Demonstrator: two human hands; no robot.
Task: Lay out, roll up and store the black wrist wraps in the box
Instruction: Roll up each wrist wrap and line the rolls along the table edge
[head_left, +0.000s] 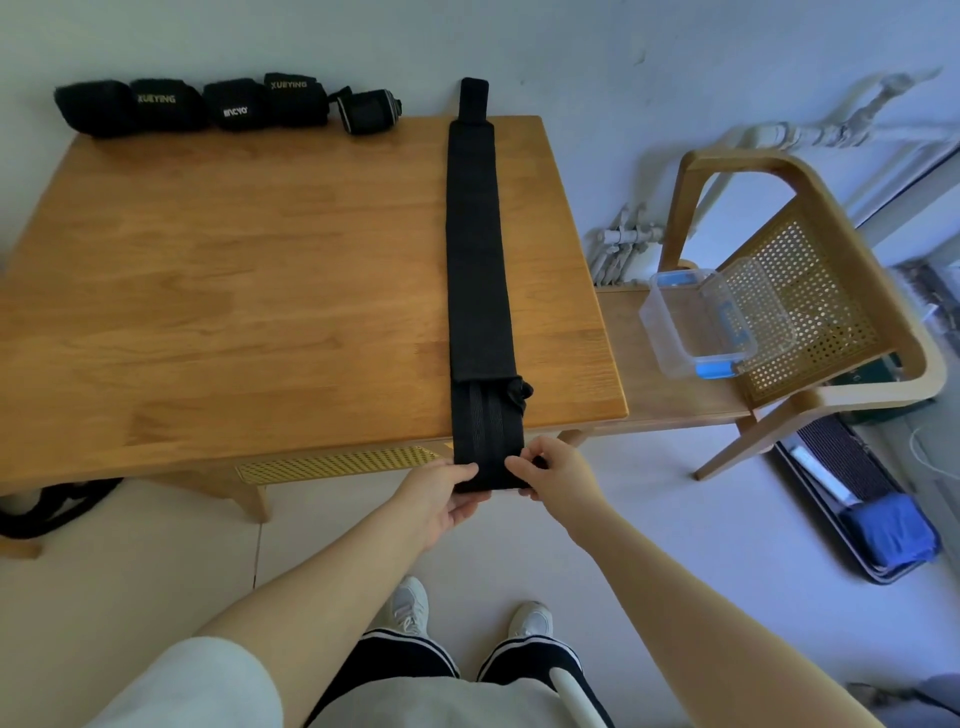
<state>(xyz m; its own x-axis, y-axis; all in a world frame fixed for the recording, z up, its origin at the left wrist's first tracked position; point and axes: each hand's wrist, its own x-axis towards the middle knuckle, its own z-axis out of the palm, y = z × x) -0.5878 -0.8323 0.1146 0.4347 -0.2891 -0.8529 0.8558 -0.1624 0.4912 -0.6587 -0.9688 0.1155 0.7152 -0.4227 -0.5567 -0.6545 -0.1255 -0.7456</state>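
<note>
A long black wrist wrap (475, 260) lies stretched out flat along the right side of the wooden table (260, 291), from the far edge to past the near edge. Its near end hangs over the table edge. My left hand (447, 501) and my right hand (550, 475) both pinch that near end, one at each corner. Several rolled black wraps (208, 106) sit in a row at the table's far left edge against the wall. A clear plastic box (696, 322) with blue clips stands open on the chair seat to the right.
A wooden chair (810, 291) with a cane back stands right of the table. Pipes run along the wall behind it. A black strap lies on the floor at the left (52, 506). A blue bag (888, 535) lies on the floor at the right.
</note>
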